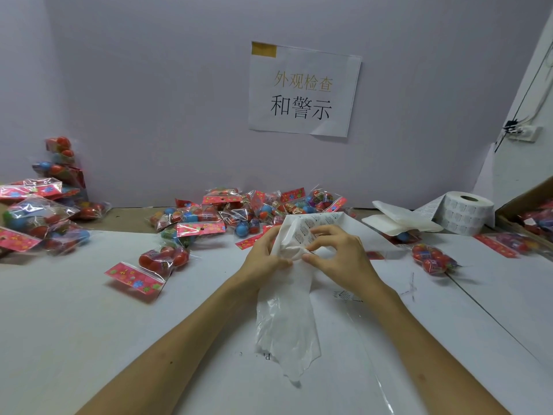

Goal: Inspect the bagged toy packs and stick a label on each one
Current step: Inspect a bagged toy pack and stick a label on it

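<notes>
Both my hands hold a long white strip of label backing paper (287, 319) above the middle of the white table (89, 339). My left hand (263, 253) grips its crumpled part. My right hand (338, 253) pinches it near the printed labels at its upper end. The strip's bare tail hangs down toward me. One bagged toy pack (152, 265) with red balls and a pink header card lies to the left of my hands. Another pack (434, 259) lies to the right. A heap of packs (239, 211) sits behind my hands by the wall.
A roll of labels (463, 212) stands at the back right beside folded white sheets (401, 220). More packs are piled at the far left (39, 217). A cardboard box (526, 211) with packs is at the right edge. A paper sign (302, 91) hangs on the wall.
</notes>
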`<state>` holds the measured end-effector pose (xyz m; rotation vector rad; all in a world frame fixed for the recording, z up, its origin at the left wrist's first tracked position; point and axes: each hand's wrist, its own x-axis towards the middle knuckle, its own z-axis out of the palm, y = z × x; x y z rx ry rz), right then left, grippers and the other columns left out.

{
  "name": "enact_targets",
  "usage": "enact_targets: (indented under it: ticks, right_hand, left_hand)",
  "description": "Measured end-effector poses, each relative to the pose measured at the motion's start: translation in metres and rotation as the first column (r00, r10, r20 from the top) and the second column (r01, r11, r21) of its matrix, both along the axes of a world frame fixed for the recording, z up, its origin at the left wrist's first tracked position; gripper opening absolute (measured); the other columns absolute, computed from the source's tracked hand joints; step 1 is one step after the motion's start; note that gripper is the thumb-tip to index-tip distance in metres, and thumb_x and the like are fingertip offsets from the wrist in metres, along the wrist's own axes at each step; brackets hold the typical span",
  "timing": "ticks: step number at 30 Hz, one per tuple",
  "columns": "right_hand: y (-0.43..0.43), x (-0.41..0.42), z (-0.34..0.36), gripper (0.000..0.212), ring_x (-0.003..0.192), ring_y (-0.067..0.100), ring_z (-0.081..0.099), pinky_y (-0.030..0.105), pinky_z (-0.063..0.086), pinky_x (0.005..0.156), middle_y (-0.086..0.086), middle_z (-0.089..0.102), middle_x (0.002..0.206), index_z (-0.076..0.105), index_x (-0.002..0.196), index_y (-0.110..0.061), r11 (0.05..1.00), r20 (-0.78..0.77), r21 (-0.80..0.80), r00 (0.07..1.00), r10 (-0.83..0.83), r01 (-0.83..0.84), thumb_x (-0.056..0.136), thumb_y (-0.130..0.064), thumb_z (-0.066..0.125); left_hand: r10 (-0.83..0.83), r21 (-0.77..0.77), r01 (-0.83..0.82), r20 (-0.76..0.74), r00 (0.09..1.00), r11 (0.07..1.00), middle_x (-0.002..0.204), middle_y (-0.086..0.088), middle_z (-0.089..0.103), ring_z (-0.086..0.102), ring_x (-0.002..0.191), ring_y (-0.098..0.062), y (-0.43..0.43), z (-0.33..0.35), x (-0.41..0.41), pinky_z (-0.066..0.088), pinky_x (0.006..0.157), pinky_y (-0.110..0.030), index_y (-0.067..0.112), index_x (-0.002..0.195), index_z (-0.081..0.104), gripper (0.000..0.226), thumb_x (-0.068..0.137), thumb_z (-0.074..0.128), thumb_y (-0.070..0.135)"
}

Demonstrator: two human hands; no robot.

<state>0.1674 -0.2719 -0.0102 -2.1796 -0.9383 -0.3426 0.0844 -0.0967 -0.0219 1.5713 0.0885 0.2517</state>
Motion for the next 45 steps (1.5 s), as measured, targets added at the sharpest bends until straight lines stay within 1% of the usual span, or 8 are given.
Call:
enact_targets:
  ticks: [10, 19, 23, 29, 34, 38, 41, 45]
  right_hand:
    - [0.0, 0.002, -0.001, 0.013, 0.123, 0.015, 0.057, 0.053, 0.044, 0.106, -0.013, 0.065, 0.129, 0.08, 0.089, -0.03, 1.0, -0.034, -0.006, 0.999, -0.004, 0.004, 0.082, -0.04, 0.082]
    - [-0.004, 0.009, -0.002, 0.007, 0.111, 0.015, 0.064, 0.051, 0.046, 0.104, -0.014, 0.069, 0.113, 0.079, 0.089, -0.022, 0.997, -0.016, 0.069, 0.999, -0.036, 0.037, 0.09, -0.027, 0.075]
    - [-0.018, 0.021, 0.009, 0.014, 0.094, 0.011, 0.068, 0.034, 0.054, 0.088, -0.01, 0.074, 0.101, 0.076, 0.103, -0.024, 0.936, 0.011, 0.296, 0.979, -0.204, 0.192, 0.097, -0.023, 0.064]
    - [-0.037, 0.033, 0.009, 0.026, 0.085, 0.011, 0.069, 0.025, 0.053, 0.07, -0.011, 0.069, 0.084, 0.067, 0.115, -0.022, 0.858, -0.012, 0.418, 0.946, -0.323, 0.298, 0.102, -0.012, 0.048]
    - [-0.035, 0.034, 0.011, 0.026, 0.093, 0.018, 0.064, 0.013, 0.045, 0.071, 0.001, 0.069, 0.106, 0.065, 0.122, -0.015, 0.841, 0.014, 0.45, 0.939, -0.343, 0.3, 0.1, -0.01, 0.052]
    - [-0.035, 0.028, 0.018, 0.029, 0.104, 0.022, 0.06, 0.026, 0.05, 0.083, 0.007, 0.064, 0.118, 0.065, 0.122, -0.009, 0.824, 0.068, 0.488, 0.929, -0.364, 0.287, 0.094, -0.005, 0.064]
    - [-0.037, 0.025, 0.023, 0.033, 0.093, 0.011, 0.055, 0.005, 0.041, 0.078, 0.003, 0.061, 0.106, 0.066, 0.119, -0.008, 0.794, 0.139, 0.532, 0.895, -0.425, 0.294, 0.087, -0.001, 0.072]
    - [-0.039, 0.02, 0.029, 0.036, 0.086, 0.005, 0.051, 0.002, 0.038, 0.072, -0.003, 0.059, 0.099, 0.067, 0.114, -0.011, 0.774, 0.183, 0.559, 0.867, -0.464, 0.296, 0.081, -0.001, 0.077]
  left_hand:
    - [0.007, 0.04, -0.007, -0.006, 1.0, 0.999, 0.132, -0.006, 0.062, 0.065, 0.114, -0.03, 0.0, 0.002, -0.002, 0.06, 0.09, -0.049, 0.025, 0.145, 0.047, 0.078, 0.081, 0.068, -0.013]
    - [-0.024, 0.044, 0.024, -0.003, 1.0, 0.999, 0.127, -0.001, 0.064, 0.066, 0.11, -0.023, -0.001, -0.002, -0.001, 0.063, 0.078, -0.038, 0.036, 0.134, 0.05, 0.081, 0.074, 0.065, -0.017]
    - [-0.051, 0.066, 0.053, -0.038, 0.998, 0.996, 0.129, 0.006, 0.06, 0.064, 0.106, -0.015, -0.004, -0.001, 0.0, 0.061, 0.073, -0.03, 0.039, 0.137, 0.044, 0.087, 0.068, 0.076, -0.003]
    - [0.011, 0.019, -0.01, -0.056, 0.998, 1.0, 0.139, -0.002, 0.052, 0.056, 0.121, -0.022, -0.005, 0.001, 0.003, 0.051, 0.101, -0.038, 0.028, 0.152, 0.035, 0.067, 0.096, 0.061, 0.002]
    - [0.013, 0.038, -0.012, -0.044, 0.999, 0.999, 0.129, -0.008, 0.062, 0.064, 0.113, -0.023, -0.003, 0.002, 0.001, 0.062, 0.087, -0.037, 0.021, 0.14, 0.054, 0.065, 0.085, 0.06, -0.013]
    - [-0.066, 0.239, 0.075, -0.045, 0.997, 0.968, 0.126, -0.006, 0.065, 0.063, 0.111, -0.018, -0.006, 0.001, -0.001, 0.059, 0.083, -0.023, 0.02, 0.137, 0.061, 0.062, 0.084, 0.062, -0.012]
    - [-0.181, 0.501, 0.186, -0.059, 0.982, 0.845, 0.112, 0.003, 0.066, 0.063, 0.094, -0.009, -0.012, 0.0, -0.004, 0.054, 0.072, -0.016, 0.02, 0.137, 0.062, 0.054, 0.088, 0.062, -0.003]
    - [-0.266, 0.634, 0.266, -0.097, 0.959, 0.726, 0.104, 0.006, 0.07, 0.061, 0.083, -0.003, -0.023, 0.0, -0.005, 0.046, 0.069, -0.007, 0.026, 0.128, 0.069, 0.039, 0.094, 0.059, 0.009]
